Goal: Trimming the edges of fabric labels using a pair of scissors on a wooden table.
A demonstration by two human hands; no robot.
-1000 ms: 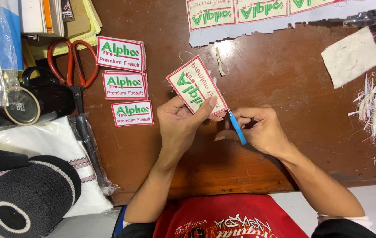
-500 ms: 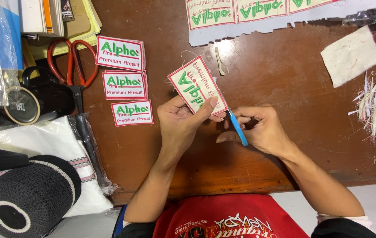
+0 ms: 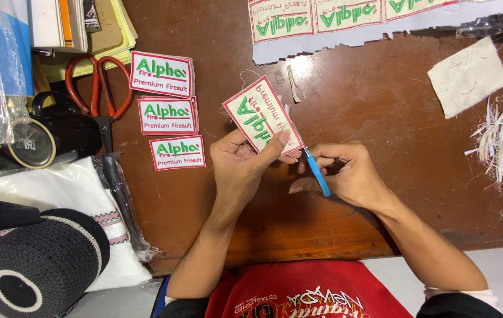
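Hands over the wooden table (image 3: pixel 381 106): left hand (image 3: pixel 242 162) pinching an embroidered patch (image 3: pixel 260 115), right hand (image 3: pixel 346 174) gripping blue-handled snips (image 3: pixel 317 174)

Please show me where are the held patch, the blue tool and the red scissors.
Patch (image 3: pixel 258 116), head view, on its white face above the thumb.
Blue tool (image 3: pixel 317 175), head view, on its blue handle beside the right fingers.
Red scissors (image 3: pixel 95 88), head view, between its red handle loops.

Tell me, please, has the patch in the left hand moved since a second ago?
Barely: the patch in the left hand tilted slightly, keeping its distance from the red scissors.
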